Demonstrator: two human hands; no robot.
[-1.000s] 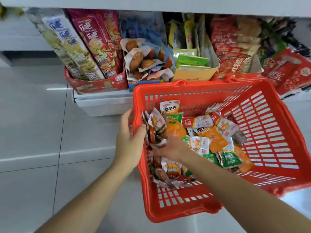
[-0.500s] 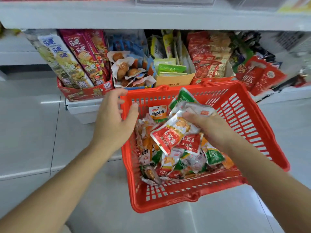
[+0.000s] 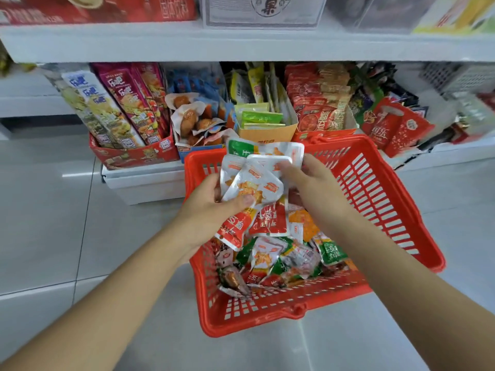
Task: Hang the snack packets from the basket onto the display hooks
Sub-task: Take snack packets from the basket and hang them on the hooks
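Two hands, left hand (image 3: pixel 211 210), right hand (image 3: pixel 310 180) — gripping snack packets (image 3: pixel 254 183) above red basket (image 3: pixel 267 319).

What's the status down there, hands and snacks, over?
Left hand and right hand both gripping a bunch of snack packets above the red basket. More loose packets inside. No display hooks in view.

We looked down on glossy pale grey floor tiles (image 3: pixel 48 215), a streak of light on them; a white shelf board (image 3: pixel 134 44) ran above a low white base (image 3: pixel 144 183) carrying stock cartons (image 3: pixel 128 155).
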